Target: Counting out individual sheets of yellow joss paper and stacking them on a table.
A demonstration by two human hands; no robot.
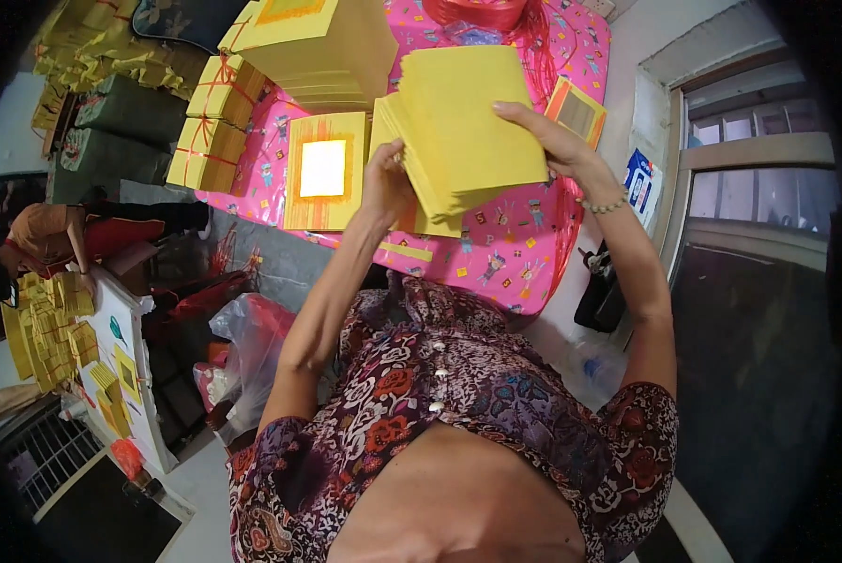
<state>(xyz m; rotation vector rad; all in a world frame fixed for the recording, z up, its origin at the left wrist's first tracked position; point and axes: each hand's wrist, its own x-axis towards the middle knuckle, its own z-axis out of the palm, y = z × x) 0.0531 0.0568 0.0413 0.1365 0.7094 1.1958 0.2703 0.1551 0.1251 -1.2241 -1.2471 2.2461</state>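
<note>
Between my hands is a thick stack of yellow paper [468, 122], tilted, its left-hand sheets fanned out in layers. My left hand [389, 183] is closed on its left edge, with the fingertips curled at the sheets. On the right edge, my right hand [550, 139] grips with the thumb laid on the top sheet. Left of the stack lies a yellow sheet [299, 202] with an orange-edged, bright shiny square. A similar sheet [578, 111] shows partly beyond my right hand. A narrow yellow strip [404, 251] lies near my left wrist.
A pink patterned tablecloth [500, 258] covers the table. Tall yellow paper piles [322, 66] and red-tied bundles [205, 155] stand at the back left. Red plastic twine [533, 47] lies behind. Another person [50, 235] is at a white table [144, 413] far left.
</note>
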